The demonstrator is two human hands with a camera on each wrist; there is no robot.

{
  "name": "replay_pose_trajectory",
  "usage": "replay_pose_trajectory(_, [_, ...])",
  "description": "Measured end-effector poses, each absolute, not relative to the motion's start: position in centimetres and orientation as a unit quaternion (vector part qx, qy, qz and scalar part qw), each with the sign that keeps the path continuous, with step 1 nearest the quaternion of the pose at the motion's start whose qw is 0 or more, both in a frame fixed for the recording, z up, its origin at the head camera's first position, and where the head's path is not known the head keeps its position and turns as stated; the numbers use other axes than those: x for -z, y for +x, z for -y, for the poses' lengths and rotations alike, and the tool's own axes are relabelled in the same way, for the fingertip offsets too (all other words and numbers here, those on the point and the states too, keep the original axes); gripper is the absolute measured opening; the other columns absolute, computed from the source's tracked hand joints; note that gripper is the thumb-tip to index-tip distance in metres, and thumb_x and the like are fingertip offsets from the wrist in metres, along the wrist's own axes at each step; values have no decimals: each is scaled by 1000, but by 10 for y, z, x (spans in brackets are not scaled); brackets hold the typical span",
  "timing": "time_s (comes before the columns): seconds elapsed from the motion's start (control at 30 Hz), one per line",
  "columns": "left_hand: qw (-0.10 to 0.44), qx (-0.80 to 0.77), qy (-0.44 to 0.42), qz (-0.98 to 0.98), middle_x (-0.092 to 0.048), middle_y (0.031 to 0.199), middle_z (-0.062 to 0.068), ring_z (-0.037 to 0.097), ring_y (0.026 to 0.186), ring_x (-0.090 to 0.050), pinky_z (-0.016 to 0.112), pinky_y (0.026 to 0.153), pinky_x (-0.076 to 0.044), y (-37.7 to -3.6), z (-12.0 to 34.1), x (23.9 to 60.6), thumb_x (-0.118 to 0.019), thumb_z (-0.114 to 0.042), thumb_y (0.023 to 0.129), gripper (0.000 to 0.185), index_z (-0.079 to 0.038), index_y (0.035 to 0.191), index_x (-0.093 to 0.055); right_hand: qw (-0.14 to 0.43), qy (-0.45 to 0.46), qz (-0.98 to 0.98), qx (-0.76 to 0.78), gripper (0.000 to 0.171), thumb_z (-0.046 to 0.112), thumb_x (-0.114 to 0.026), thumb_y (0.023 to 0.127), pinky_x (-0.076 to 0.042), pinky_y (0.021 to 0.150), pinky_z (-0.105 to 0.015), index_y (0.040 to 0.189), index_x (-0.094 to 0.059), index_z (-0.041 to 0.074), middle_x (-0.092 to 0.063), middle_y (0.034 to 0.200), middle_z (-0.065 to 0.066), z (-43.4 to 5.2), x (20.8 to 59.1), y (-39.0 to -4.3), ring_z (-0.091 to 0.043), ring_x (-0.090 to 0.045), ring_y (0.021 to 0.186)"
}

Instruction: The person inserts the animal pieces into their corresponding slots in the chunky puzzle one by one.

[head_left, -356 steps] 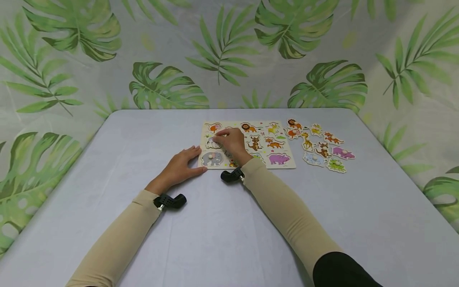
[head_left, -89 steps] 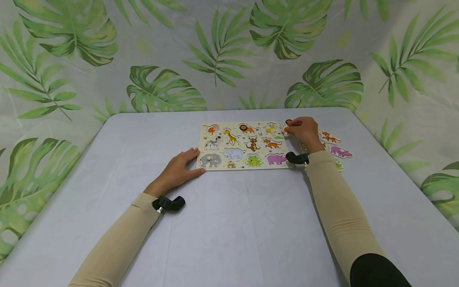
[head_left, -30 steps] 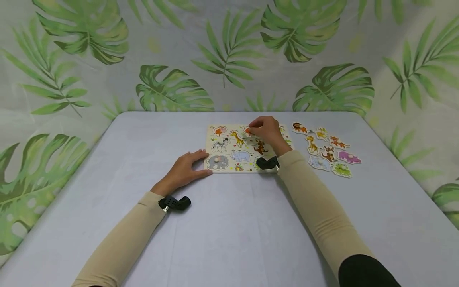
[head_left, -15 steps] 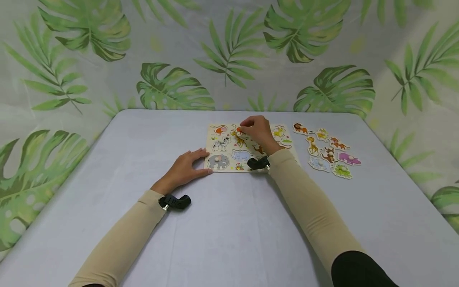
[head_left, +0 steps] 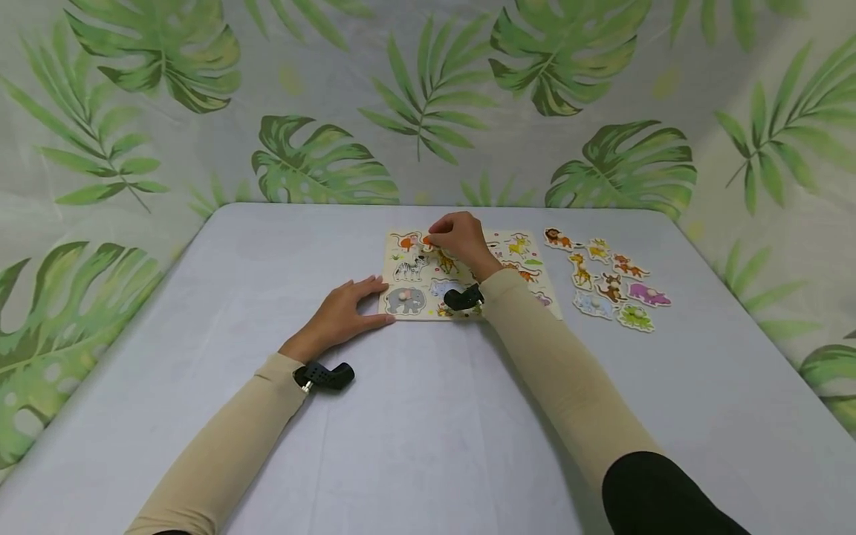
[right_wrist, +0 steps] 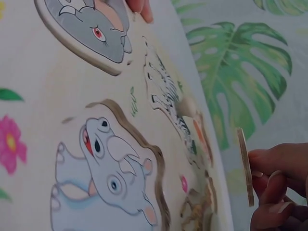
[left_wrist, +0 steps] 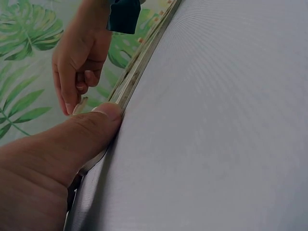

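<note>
In the head view a wooden animal puzzle board lies flat on the table. My left hand rests at its left side with fingers extended, and in the left wrist view the thumb touches the board's edge. Over the board's upper left, my right hand pinches an orange animal puzzle piece. The right wrist view shows that puzzle piece edge-on, apart from the board. A knobbed elephant piece sits in the lower left slot; the zebra piece lies in the slot above it.
Right of the board several loose pieces lie on the white table: a lion, a giraffe, a hippo, a frog and others. Leaf-patterned cloth hangs behind the table.
My right hand took the orange animal piece from the loose pieces on the right and has carried it left across the board to its upper left. My left hand stays at the board's left edge.
</note>
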State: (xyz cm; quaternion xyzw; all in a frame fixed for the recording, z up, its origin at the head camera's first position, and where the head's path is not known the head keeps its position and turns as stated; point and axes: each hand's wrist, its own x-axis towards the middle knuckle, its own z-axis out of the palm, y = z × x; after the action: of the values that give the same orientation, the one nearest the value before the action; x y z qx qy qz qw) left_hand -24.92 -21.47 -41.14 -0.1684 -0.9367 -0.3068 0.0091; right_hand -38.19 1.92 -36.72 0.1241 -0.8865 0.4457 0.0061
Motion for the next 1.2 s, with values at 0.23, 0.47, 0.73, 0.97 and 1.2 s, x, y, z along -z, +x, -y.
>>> replay_pose_trajectory(0.23, [10,307,-172,936,-39,151,8,25,141,-31,46,118,-17,-250,215,412,-72,-46,85,66,-15,140,-52,1,118,892,-437,13,22,-73,87,-53,75,-33,95,-75,12,-69,94,-4,-6,374,-390,-19,-61,85])
replay_pose_trajectory(0.47, [16,310,-174,935,-40,151,8,25,141,-32,45,119,-17,-251,215,412,-72,-46,84,66,-15,139,-53,4,118,879,-462,11,17,-70,89,-54,74,-37,96,-73,10,-67,97,-6,5,374,-389,-22,-62,86])
replay_pose_trajectory(0.73, [14,308,-174,935,-40,150,7,24,141,-32,43,119,-16,-251,216,414,-73,-45,84,67,-14,139,-52,5,102,873,-477,11,17,-70,89,-54,76,-34,97,-73,10,-68,98,-6,13,381,-396,-20,-63,88])
replay_pose_trajectory(0.97, [24,305,-178,935,-41,150,8,25,140,-33,44,119,-17,-251,216,413,-73,-44,84,66,-13,139,-53,10,113,868,-483,13,18,-71,89,-54,75,-33,99,-73,10,-69,100,-6,18,387,-403,-20,-63,88])
replay_pose_trajectory(1.2, [24,309,-181,933,-41,150,10,26,140,-34,45,118,-18,-251,215,413,-73,-45,84,66,-13,138,-53,4,121,868,-482,13,19,-71,89,-54,75,-32,99,-72,11,-68,100,-5,21,391,-405,-19,-63,87])
